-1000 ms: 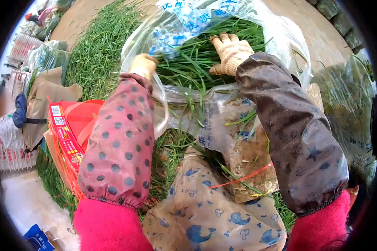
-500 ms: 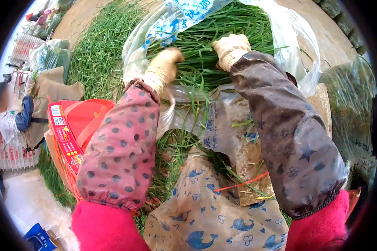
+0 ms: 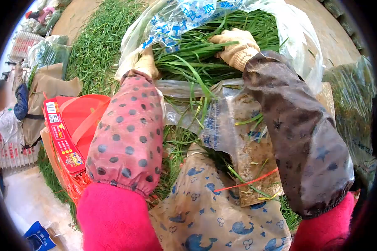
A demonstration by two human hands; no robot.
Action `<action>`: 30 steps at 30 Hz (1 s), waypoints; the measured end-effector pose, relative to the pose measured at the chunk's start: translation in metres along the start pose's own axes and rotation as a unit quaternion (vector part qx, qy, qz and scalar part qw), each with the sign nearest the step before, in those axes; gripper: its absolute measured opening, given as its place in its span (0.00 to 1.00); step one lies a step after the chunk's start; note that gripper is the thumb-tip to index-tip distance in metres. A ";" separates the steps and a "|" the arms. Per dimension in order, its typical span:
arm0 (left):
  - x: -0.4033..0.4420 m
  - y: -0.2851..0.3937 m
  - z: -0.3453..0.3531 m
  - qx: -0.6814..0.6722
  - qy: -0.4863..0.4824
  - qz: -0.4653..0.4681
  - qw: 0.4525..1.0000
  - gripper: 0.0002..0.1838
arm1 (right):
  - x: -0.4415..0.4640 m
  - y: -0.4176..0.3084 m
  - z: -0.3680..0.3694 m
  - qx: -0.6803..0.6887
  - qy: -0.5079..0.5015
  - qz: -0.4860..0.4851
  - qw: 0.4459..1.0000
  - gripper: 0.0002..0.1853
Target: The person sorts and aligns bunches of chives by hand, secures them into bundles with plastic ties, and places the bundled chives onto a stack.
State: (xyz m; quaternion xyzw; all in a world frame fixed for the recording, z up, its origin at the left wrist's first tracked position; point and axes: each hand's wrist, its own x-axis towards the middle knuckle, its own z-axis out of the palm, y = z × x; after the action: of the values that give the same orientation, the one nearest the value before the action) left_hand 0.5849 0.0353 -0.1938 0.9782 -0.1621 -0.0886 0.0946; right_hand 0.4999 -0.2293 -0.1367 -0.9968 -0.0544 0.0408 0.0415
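Observation:
A clear plastic bag (image 3: 303,37) with blue print lies open, full of long green leaves (image 3: 255,25). My left hand (image 3: 144,63), in a cream glove, is at the bag's left edge; its fingers are partly hidden by the plastic and what they hold cannot be made out. My right hand (image 3: 236,47), also gloved, rests on the leaves with its fingers curled and a few blades crossing over them. Both forearms wear sleeve covers, pink with dots on the left and dark brown on the right. Below the bag is a worn board (image 3: 255,163).
Loose leaves (image 3: 98,50) are heaped at the upper left. A red bag (image 3: 81,121) stands left of my arm. Another filled plastic bag (image 3: 352,104) is at the right. A person (image 3: 6,108) is at the far left. A printed whale cloth (image 3: 209,201) lies below.
My left hand has moved left from over the leaves to the bag's edge. My right hand has shifted slightly, and the printed plastic now hangs lower over the leaves.

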 end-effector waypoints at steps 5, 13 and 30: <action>0.009 -0.010 -0.005 0.048 -0.117 0.017 0.992 0.49 | 0.005 -0.005 -0.027 -0.069 0.002 -0.041 0.997 0.21; 0.007 0.004 -0.045 -0.044 -0.180 -0.001 0.983 0.32 | -0.048 -0.012 -0.079 0.062 0.249 -0.065 0.964 0.32; -0.077 0.102 -0.077 -0.146 -0.407 0.067 0.899 0.31 | -0.057 -0.113 0.050 0.904 -0.075 0.265 0.327 0.19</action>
State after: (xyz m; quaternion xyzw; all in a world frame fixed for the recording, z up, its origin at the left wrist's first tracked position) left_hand 0.4982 -0.0219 -0.0867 0.8188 -0.2366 -0.4955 0.1674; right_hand 0.4275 -0.1194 -0.1725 -0.2994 0.2798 0.1479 0.9001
